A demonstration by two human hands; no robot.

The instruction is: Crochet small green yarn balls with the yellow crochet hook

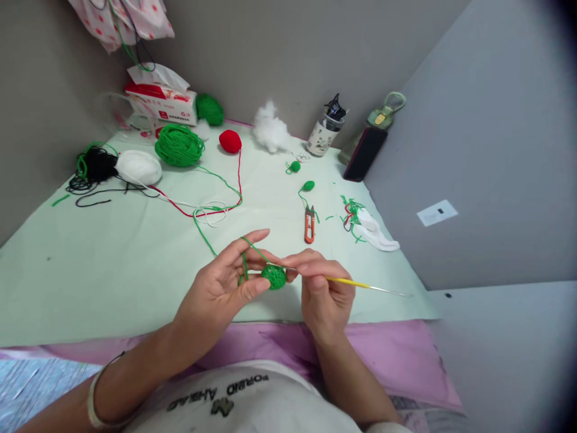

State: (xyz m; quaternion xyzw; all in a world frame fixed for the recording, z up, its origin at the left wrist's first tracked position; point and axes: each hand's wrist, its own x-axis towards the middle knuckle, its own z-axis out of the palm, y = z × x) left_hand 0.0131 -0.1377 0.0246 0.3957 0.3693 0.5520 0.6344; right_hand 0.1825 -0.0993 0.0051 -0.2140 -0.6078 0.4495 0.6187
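My left hand (225, 282) pinches a small green crocheted piece (274, 276) between thumb and fingers, with the green strand looped over its raised forefinger. My right hand (322, 288) grips a yellow-handled crochet hook (360, 284) whose tip sits at the top of the green piece. The green strand (205, 237) runs back across the pale green mat to a green yarn ball (179, 145).
On the mat (112, 264) lie orange snips (309, 224), white yarn (139, 166), black yarn (97, 165), a red ball (230, 141), stuffing (271, 129), small green pieces (308, 186), yarn scraps (356, 213), a tissue box (162, 102), a cup of tools (325, 133) and a phone (365, 153).
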